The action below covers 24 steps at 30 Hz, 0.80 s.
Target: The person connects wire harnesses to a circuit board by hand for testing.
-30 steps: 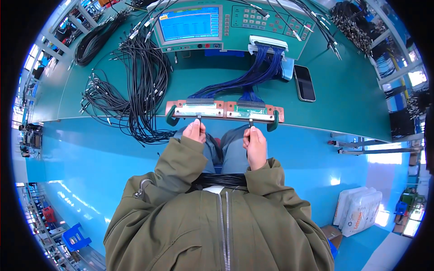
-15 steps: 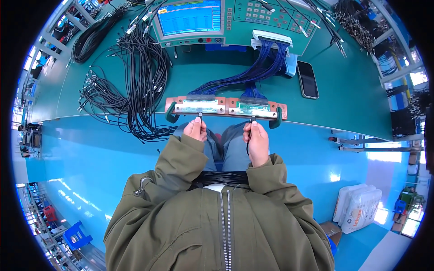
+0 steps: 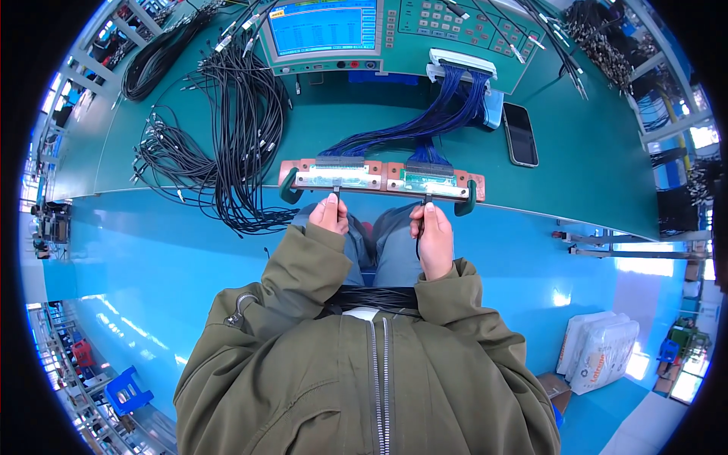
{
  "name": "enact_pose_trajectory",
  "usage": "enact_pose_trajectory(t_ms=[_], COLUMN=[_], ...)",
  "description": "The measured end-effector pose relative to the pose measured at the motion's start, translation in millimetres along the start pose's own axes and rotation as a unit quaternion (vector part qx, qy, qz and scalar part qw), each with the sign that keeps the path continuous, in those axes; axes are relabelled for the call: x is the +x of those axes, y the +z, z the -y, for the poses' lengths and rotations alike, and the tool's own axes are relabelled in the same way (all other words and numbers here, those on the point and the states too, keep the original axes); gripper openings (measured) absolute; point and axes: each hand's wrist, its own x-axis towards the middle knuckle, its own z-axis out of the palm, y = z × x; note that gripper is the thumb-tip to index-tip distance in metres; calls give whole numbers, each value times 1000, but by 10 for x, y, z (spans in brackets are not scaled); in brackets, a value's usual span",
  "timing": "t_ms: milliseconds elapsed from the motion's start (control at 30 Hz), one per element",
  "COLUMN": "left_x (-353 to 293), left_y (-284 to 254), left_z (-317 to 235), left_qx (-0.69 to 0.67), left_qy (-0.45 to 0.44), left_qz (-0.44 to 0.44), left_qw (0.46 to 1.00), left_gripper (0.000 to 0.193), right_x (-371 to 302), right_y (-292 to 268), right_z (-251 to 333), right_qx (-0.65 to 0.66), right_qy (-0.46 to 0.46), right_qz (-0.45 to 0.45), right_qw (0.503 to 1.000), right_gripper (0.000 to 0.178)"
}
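My left hand (image 3: 329,215) pinches a black cable connector (image 3: 337,192) at the front of the left board of a test fixture (image 3: 385,179). At the right board, my right hand (image 3: 434,236) grips a second black cable connector (image 3: 428,199), its cable hanging under the fingers. Both connector ends meet the fixture's front edge; how deep they sit I cannot tell. The fixture has two green-and-silver boards on a copper-coloured base along the table's edge, with green clamp handles at both ends. Blue wire bundles (image 3: 409,129) run from it to a tester (image 3: 394,45). Black cables (image 3: 371,298) lie across my lap.
On the green table (image 3: 341,106), a large heap of black cables (image 3: 239,129) lies to the left, partly over the edge. A phone (image 3: 520,135) lies at the right. More cables (image 3: 163,64) rest at the far left. White sacks (image 3: 603,353) stand on the floor.
The view has shifted slightly, so the table things sit a little to the right. Both hands keep their hold on the connectors at the fixture.
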Motion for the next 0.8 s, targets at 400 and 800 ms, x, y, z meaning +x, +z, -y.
enact_pose_trajectory(t_ms=[400,800], left_x=[-16,-631], left_y=[5,-3444], left_z=[-180,-423], left_qx=[47,273], left_qy=[0,57], left_qz=[-16,-462], left_qw=[999,842], left_gripper=[24,27], right_x=[-39,-1471], right_y=[-310,-3532], right_z=[210,365], right_qx=[-60,-670], right_qy=[-41,163], right_qz=[-74,-293], right_qw=[995,663], right_gripper=[30,25])
